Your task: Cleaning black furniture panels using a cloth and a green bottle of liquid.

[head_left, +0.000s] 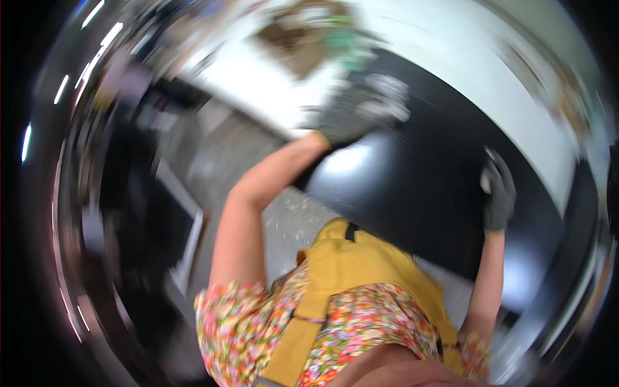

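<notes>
A large glossy black panel (419, 174) lies flat in front of me, with bright reflections on its surface. My left hand (358, 113), in a dark grey glove, is over the panel's far left part. Motion smears its fingers, and a whitish blur (390, 97) shows at their ends; I cannot tell whether that is a cloth or the glove's own fingertips. On the panel's right part is my right hand (500, 193), also gloved in dark grey. Its fingers point away from me, slightly bent and apart from the thumb, with nothing clearly held.
The panel lies on a white worktable (445, 39). Beyond my left hand sit a brown cardboard piece (290, 39) and a blurred green item (342, 39). Grey floor (284, 226) shows at left, with a dark, light-edged object (184, 206) there.
</notes>
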The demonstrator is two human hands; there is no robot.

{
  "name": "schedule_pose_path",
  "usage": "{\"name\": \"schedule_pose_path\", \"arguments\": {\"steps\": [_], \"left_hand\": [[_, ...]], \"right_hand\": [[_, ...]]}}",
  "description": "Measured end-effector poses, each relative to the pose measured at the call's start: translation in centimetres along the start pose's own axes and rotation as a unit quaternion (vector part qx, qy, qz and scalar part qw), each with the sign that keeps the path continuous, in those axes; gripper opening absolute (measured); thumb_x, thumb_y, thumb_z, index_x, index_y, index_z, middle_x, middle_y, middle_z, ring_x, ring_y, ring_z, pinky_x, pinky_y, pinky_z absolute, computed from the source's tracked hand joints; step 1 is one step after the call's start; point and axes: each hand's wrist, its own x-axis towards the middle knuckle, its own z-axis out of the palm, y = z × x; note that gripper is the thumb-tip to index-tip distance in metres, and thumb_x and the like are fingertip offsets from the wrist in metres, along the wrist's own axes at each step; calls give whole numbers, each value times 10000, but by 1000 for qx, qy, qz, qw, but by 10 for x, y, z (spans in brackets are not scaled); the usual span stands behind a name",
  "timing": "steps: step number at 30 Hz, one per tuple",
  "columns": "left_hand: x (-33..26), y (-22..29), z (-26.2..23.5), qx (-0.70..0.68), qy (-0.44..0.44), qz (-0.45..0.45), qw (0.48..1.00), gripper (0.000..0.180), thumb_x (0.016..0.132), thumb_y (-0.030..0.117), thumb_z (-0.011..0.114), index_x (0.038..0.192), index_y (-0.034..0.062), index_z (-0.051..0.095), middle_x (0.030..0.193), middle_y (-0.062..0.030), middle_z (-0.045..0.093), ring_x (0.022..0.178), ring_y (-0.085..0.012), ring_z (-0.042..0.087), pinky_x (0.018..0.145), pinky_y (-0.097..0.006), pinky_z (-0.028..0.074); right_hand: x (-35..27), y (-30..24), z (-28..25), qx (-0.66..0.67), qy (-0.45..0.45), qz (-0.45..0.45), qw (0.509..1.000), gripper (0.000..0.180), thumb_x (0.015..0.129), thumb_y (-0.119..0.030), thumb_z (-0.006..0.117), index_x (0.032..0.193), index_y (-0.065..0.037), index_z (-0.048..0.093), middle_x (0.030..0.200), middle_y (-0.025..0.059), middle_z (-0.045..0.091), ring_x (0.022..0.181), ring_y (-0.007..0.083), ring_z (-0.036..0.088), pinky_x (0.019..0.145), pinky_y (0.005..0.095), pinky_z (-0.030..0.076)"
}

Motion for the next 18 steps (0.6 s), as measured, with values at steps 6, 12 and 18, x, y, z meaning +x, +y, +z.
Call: {"name": "schedule_pose_path", "arguments": {"steps": [6, 12, 18], "left_hand": [[33, -36, 17, 83, -18, -181, 980, 474, 912, 328, 655, 1265, 15, 606, 1288, -171, 611, 1170, -305, 587, 980, -364, 459], [75, 11, 78, 119, -39, -69, 990, 567, 835, 428, 716, 1191, 0, 610, 1172, -208, 635, 1107, -368, 575, 991, -443, 414], [148, 169, 185, 30, -84, 54, 995, 612, 835, 457, 701, 1238, 9, 590, 1266, -224, 590, 1207, -397, 518, 1054, -455, 374]], "right_hand": [[-123, 1, -159, -112, 325, 38, 938, 316, 940, -136, 623, 1224, 1, 637, 1169, 86, 675, 1112, 157, 602, 997, 291, 450], [-226, 26, -230, -158, 491, -91, 852, 304, 946, -63, 582, 1243, -18, 625, 1227, 116, 648, 1127, 173, 607, 1019, 308, 456], [-219, 20, -210, -150, 562, -79, 810, 267, 873, -46, 691, 1139, -24, 673, 1094, 77, 694, 1010, 151, 642, 906, 298, 511]]}}
